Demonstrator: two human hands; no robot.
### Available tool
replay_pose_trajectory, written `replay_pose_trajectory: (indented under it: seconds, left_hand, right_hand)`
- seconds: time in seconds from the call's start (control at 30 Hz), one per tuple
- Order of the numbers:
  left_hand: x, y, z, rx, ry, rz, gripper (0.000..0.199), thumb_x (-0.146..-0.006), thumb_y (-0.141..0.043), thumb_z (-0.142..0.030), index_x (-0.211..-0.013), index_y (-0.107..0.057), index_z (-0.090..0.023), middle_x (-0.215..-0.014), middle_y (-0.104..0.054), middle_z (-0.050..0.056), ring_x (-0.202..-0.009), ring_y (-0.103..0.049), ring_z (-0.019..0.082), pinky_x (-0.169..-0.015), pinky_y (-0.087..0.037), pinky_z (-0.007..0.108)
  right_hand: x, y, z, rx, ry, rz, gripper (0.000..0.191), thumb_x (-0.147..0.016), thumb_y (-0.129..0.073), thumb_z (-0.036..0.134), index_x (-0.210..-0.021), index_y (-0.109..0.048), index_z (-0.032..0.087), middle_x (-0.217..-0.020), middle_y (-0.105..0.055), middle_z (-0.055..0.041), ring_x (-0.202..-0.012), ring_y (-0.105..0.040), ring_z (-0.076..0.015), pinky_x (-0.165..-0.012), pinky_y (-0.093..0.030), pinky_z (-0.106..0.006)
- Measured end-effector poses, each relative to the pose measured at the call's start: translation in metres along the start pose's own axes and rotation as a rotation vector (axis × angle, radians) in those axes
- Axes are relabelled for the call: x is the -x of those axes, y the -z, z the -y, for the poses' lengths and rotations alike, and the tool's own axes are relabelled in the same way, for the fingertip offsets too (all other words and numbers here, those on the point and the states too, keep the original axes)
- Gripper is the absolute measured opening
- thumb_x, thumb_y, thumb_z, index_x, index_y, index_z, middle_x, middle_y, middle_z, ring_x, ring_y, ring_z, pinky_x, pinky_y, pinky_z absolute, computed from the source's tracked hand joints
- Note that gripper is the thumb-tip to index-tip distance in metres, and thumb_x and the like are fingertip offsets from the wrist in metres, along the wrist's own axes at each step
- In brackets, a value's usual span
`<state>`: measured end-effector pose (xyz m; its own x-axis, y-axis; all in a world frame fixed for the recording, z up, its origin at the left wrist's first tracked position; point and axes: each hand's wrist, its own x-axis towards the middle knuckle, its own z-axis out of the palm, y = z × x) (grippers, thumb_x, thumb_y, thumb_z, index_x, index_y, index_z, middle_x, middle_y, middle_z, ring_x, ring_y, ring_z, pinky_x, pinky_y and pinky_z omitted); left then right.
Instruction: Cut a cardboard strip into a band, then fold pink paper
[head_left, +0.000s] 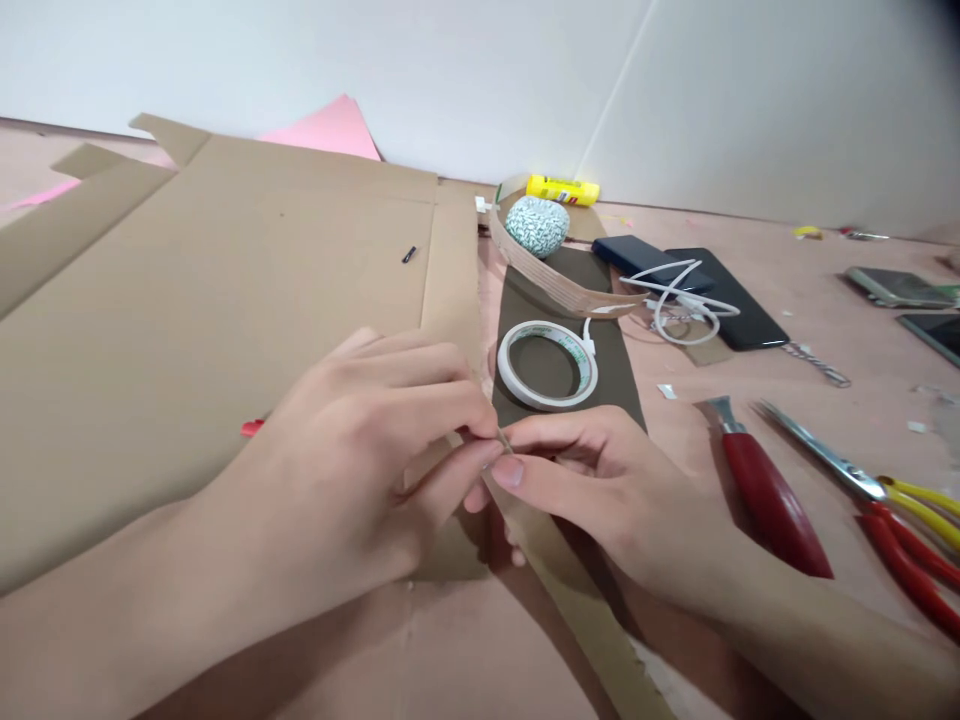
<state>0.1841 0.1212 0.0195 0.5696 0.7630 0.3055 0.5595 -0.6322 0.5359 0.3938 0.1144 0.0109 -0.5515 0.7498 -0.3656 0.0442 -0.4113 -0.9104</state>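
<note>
My left hand [382,450] and my right hand [600,485] meet near the middle of the view, both with fingers closed in a pinch. Between their fingertips is the end of a narrow cardboard strip [574,590], which runs down toward the bottom edge. My right thumb lies on top of the strip. The left fingers partly cover its tip. A roll of white tape [510,385] lies just beyond my right hand on a dark sheet [615,370]. To the left, a large cardboard sheet [300,270] reaches under my left hand.
Behind the tape stand a curved cardboard strip [555,285], a patterned ball [538,225] and a yellow glue stick [562,190]. Rightward lie a white cable [667,270], a black phone [739,300], a red-handled cutter [772,500] and scissors [862,480]. A wall [450,80] rises behind.
</note>
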Motion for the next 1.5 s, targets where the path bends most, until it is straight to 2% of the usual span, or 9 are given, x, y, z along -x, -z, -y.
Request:
replay_pose_trajectory:
  seconds: [0.2, 0.37, 0.6, 0.83, 0.97, 1.17, 1.5]
  left_hand:
    - [0.0015, -0.0043, -0.0049, 0.056, 0.133, -0.029, 0.014, -0.093, -0.061, -0.015, -0.082, -0.064, -0.022, -0.079, -0.063, -0.004, -0.071, -0.057, 0.013, -0.075, -0.042, 0.033]
    - [-0.0004, -0.0076, -0.0036, 0.089, 0.125, -0.037, 0.014, -0.093, -0.058, -0.016, -0.082, -0.065, -0.02, -0.079, -0.062, -0.001, -0.071, -0.057, 0.015, -0.073, -0.044, 0.034]
    - [-0.0031, -0.0101, -0.0022, 0.175, 0.157, -0.031, 0.018, -0.097, -0.057, -0.019, -0.081, -0.065, -0.02, -0.08, -0.061, 0.002, -0.07, -0.056, 0.016, -0.065, -0.045, 0.033]
    - [-0.0026, -0.0054, -0.0017, 0.191, 0.174, -0.02, 0.019, -0.098, -0.056, -0.019, -0.081, -0.064, -0.02, -0.083, -0.063, 0.001, -0.073, -0.061, 0.014, -0.065, -0.049, 0.029]
    - [-0.0015, -0.0064, -0.0002, 0.227, 0.188, -0.011, 0.018, -0.098, -0.058, -0.017, -0.082, -0.063, -0.02, -0.084, -0.064, 0.0, -0.073, -0.064, 0.012, -0.067, -0.052, 0.026]
    - [0.0002, -0.009, -0.0015, 0.266, 0.196, -0.009, 0.012, -0.097, -0.059, -0.019, -0.087, -0.064, -0.021, -0.087, -0.062, 0.002, -0.074, -0.064, 0.016, -0.066, -0.056, 0.03]
    - [-0.0009, -0.0077, 0.0, 0.253, 0.166, -0.02, 0.013, -0.098, -0.059, -0.018, -0.086, -0.065, -0.02, -0.087, -0.062, 0.001, -0.07, -0.064, 0.013, -0.062, -0.054, 0.028]
  right_hand:
    - [-0.0028, -0.0025, -0.0009, -0.076, -0.029, 0.043, 0.01, -0.085, -0.074, 0.019, -0.076, -0.07, 0.017, -0.071, -0.065, 0.0007, -0.067, -0.059, -0.0129, -0.068, -0.054, -0.026]
    - [-0.004, -0.003, 0.0015, -0.108, -0.035, 0.037, 0.01, -0.083, -0.076, 0.018, -0.075, -0.07, 0.017, -0.07, -0.065, 0.0009, -0.067, -0.059, -0.0127, -0.068, -0.055, -0.027]
    - [-0.0034, -0.0016, -0.0036, -0.081, -0.009, 0.034, 0.017, -0.093, -0.07, 0.026, -0.079, -0.071, 0.017, -0.07, -0.066, -0.0001, -0.066, -0.062, -0.0131, -0.069, -0.055, -0.028]
    - [-0.002, 0.0004, -0.005, -0.091, -0.017, 0.024, 0.019, -0.094, -0.072, 0.03, -0.08, -0.072, 0.017, -0.071, -0.066, -0.0004, -0.065, -0.062, -0.0132, -0.069, -0.056, -0.029]
    - [-0.002, 0.0, -0.0048, -0.1, -0.025, 0.01, 0.017, -0.094, -0.071, 0.029, -0.083, -0.073, 0.016, -0.07, -0.066, 0.0, -0.064, -0.061, -0.0126, -0.067, -0.057, -0.028]
    - [-0.0043, -0.0014, -0.006, -0.114, -0.022, 0.015, 0.015, -0.091, -0.073, 0.027, -0.079, -0.072, 0.017, -0.069, -0.066, 0.0011, -0.063, -0.062, -0.0122, -0.067, -0.057, -0.027]
    - [-0.0032, -0.0016, -0.0047, -0.125, -0.028, 0.006, 0.016, -0.094, -0.07, 0.026, -0.082, -0.072, 0.016, -0.071, -0.067, 0.0004, -0.064, -0.061, -0.0112, -0.067, -0.057, -0.026]
